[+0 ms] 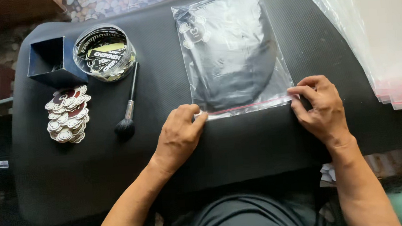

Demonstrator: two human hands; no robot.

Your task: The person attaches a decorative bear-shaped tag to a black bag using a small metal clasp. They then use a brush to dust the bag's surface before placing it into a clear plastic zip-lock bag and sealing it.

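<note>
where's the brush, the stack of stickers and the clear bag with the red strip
brush (129, 105), head view, on the metal ferrule above the dark bristles
stack of stickers (68, 115), head view, middle of the pile
clear bag (232, 48), head view, on its plastic face over the dark contents

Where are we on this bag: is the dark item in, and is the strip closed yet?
Done: a dark item sits inside the clear bag lying flat on the black mat. In hand: left hand and right hand pinch the two ends of its red-lined strip. Whether it is sealed cannot be told. Left: the stack of clear bags at right appears unfilled.
</note>
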